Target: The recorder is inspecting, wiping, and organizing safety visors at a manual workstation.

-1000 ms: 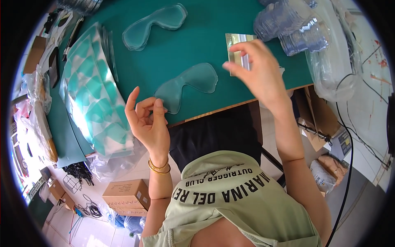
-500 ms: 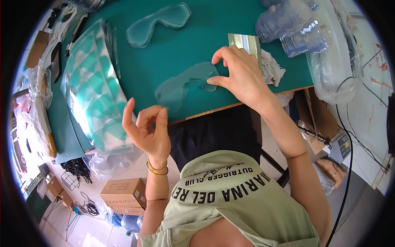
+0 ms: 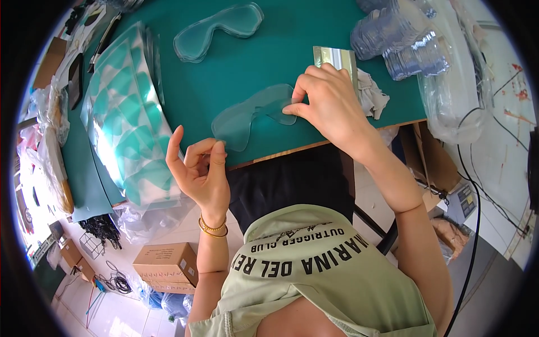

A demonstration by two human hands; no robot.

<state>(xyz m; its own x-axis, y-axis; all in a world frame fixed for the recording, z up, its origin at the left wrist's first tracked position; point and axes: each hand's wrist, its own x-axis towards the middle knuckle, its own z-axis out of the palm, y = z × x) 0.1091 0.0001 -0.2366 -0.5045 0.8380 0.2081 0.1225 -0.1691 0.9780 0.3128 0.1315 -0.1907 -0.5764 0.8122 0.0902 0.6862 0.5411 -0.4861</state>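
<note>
A clear goggle lens (image 3: 233, 124) with a notch for the nose spans the space between my hands, just over the green table near its front edge. My left hand (image 3: 203, 171) pinches its lower left corner between thumb and forefinger, with the other fingers curled or raised. At the opposite end, my right hand (image 3: 328, 104) closes thumb and forefinger on the lens's edge. Farther back on the table lies a stack of similar clear lenses (image 3: 193, 40).
Patterned plastic sheets (image 3: 126, 123) are piled on the left of the green table (image 3: 269, 53). A silvery packet (image 3: 339, 58) and a crumpled white cloth (image 3: 370, 96) lie beyond my right hand. Stacked clear lenses (image 3: 387, 36) stand at the far right. Cardboard boxes (image 3: 165, 264) sit on the floor.
My right forefinger has come down to meet the thumb, closing on the lens's right end. My left hand keeps its pinch and has shifted slightly.
</note>
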